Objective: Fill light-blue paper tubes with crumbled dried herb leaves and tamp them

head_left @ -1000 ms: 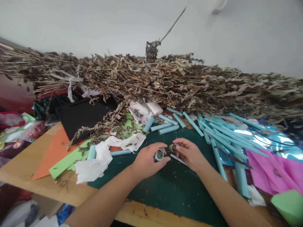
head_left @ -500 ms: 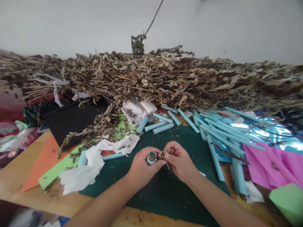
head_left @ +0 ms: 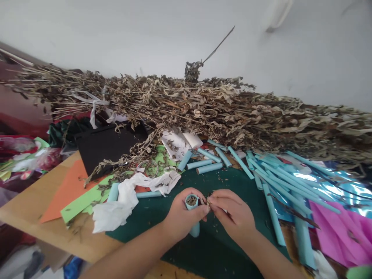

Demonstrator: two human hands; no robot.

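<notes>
My left hand (head_left: 186, 212) is wrapped round a light blue paper tube (head_left: 194, 229), held with its open end up. Brown crumbled dried leaves (head_left: 192, 200) show inside its mouth. Close beside it, my right hand (head_left: 232, 213) pinches a bit of dried leaf (head_left: 208, 202) between thumb and fingers, and the left thumb tip seems to touch it too. Both hands are over a dark green sheet (head_left: 212, 255) strewn with leaf crumbs.
A long heap of dried plant stalks (head_left: 174, 104) lies along the wall. Several blue paper tubes (head_left: 209, 168) are scattered behind and to the right. White crumpled tissue (head_left: 119, 205), black card (head_left: 110, 145), orange paper (head_left: 68, 190) and pink paper (head_left: 337, 228) surround the sheet.
The view has shifted and tilted, so the scene sits lower and further right. The tube has turned more upright, showing its lower end. The leaf piece at my right fingers looks smaller.
</notes>
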